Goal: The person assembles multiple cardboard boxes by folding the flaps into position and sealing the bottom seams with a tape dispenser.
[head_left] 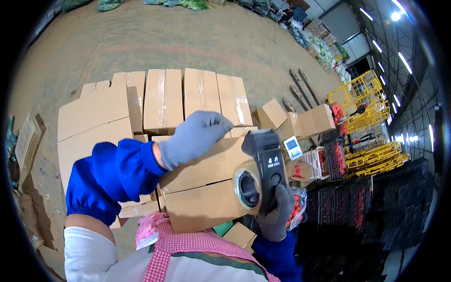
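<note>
My right hand (278, 214), in a grey glove, is wrapped round the handle of a black tape dispenser (268, 162). A wide roll of tape (238, 190) sits on the dispenser's left side. The dispenser is above the right end of a brown cardboard box (202, 207), whose top flaps meet along a seam. My left hand (197, 137), also gloved, hovers over the box's far side, left of the dispenser head and apart from it. Its fingers are bent and pressed together; whatever they may hold is hidden.
Several taped cartons (163, 101) stand in a row beyond the box. Flattened cardboard (94, 117) lies at left. To the right are a white scale display (292, 148), a bag of red produce (297, 211), stacked dark crates (357, 207), and yellow metal frames (371, 160).
</note>
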